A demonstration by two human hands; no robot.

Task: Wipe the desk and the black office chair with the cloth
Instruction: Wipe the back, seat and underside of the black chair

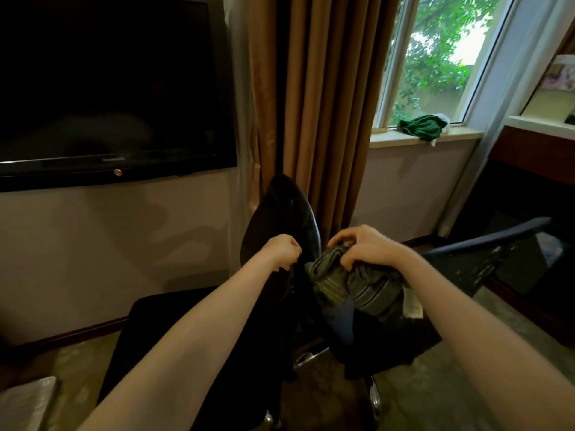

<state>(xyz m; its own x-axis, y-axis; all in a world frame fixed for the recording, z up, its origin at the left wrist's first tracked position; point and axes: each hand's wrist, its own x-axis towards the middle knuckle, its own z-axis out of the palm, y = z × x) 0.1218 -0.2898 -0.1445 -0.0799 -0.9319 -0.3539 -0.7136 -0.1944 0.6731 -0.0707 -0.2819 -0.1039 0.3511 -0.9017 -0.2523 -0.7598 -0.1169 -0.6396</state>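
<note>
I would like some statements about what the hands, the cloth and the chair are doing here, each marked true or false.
1. The right hand grips a grey striped cloth. True.
2. The left hand is open and flat. False: it is closed in a fist at the chair back.
3. A green cloth lies on the windowsill. True.
4. The television is showing a picture. False: its screen is dark.

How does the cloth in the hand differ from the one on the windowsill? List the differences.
The grey striped cloth is dull grey-green with dark stripes; the green cloth is plain bright green. The grey striped cloth is gripped by the right hand against the black chair; the green cloth lies untouched on the windowsill. Both are bunched.
</note>
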